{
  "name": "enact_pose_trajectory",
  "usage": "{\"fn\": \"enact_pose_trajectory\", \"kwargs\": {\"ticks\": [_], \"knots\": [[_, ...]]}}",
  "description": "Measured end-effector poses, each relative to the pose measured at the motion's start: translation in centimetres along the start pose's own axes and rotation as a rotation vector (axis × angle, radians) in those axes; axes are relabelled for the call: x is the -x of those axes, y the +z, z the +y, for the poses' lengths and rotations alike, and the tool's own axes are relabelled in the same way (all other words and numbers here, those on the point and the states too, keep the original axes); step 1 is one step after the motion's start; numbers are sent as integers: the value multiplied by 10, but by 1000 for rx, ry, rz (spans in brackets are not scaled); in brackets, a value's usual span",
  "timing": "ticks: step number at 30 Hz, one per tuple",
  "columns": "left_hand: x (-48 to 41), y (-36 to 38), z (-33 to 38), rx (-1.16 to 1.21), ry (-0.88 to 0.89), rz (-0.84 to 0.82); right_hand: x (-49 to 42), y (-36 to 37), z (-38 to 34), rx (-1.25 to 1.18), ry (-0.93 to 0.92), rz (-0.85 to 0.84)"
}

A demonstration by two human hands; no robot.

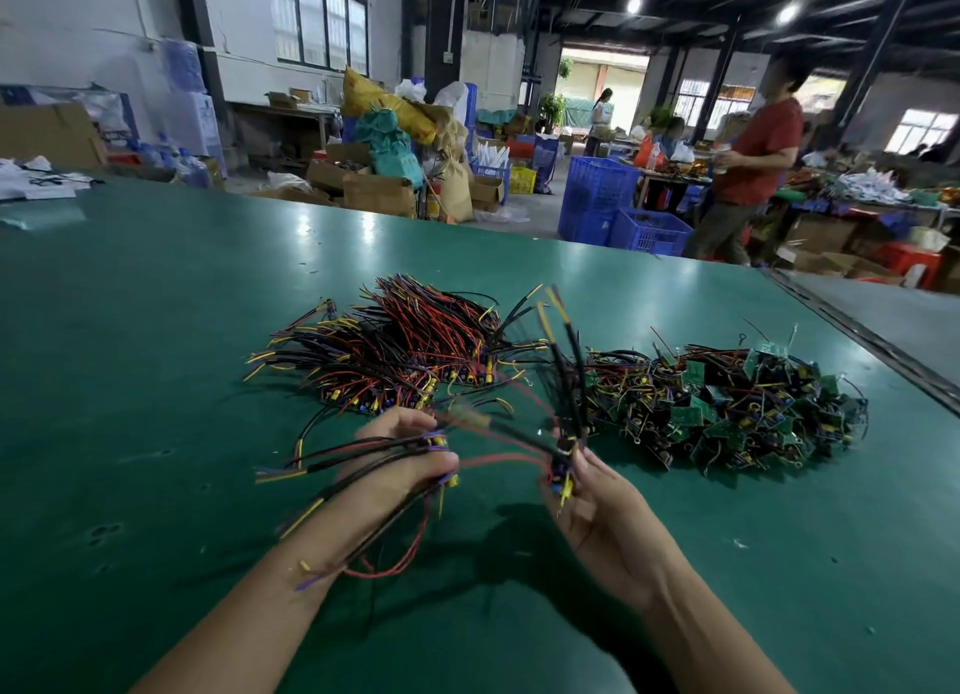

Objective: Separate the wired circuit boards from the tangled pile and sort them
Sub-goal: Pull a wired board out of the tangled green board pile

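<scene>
While both hands hover above the green table (156,329), the left hand (410,464) grips a bundle of wired boards (439,439), its wires trailing near over the forearm; the right hand (592,511) pinches another wired board (563,472), whose black wires stand up across the left edge of the tangled pile (727,407); a combed-out heap (405,350) lies far left of it; blurred strands, perhaps red leads, bridge the hands; blue crates (597,194) and a person in red (753,158) stand far right.
</scene>
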State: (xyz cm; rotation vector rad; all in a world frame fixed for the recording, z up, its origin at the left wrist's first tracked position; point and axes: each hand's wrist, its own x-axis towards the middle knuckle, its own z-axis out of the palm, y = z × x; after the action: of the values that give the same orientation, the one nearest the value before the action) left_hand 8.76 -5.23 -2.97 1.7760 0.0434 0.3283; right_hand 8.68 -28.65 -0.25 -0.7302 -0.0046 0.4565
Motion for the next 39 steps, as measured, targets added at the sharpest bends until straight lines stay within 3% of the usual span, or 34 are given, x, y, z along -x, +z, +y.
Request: {"fn": "enact_pose_trajectory", "kwargs": {"ticks": [3, 7, 10, 15, 19, 21, 28, 39], "knots": [[4, 1, 3, -67, 55, 135, 1, 3, 0, -60, 12, 24], [13, -5, 17, -384, 153, 215, 3, 4, 4, 31, 61, 19], [10, -15, 21, -469, 116, 237, 2, 3, 8, 52, 51, 31], [11, -15, 24, -273, 156, 30, -2, 3, 13, 172, -40, 90], [18, -10, 30, -459, 538, -135, -2, 2, 17, 203, -106, 98], [22, -5, 37, -495, 633, -155, -2, 2, 18, 210, -142, 89], [43, 20, 57, 45, 187, -128, 2, 4, 21, 423, -262, -7], [43, 30, 51, 202, -71, -237, 3, 4, 23, 623, -338, -35]]}}
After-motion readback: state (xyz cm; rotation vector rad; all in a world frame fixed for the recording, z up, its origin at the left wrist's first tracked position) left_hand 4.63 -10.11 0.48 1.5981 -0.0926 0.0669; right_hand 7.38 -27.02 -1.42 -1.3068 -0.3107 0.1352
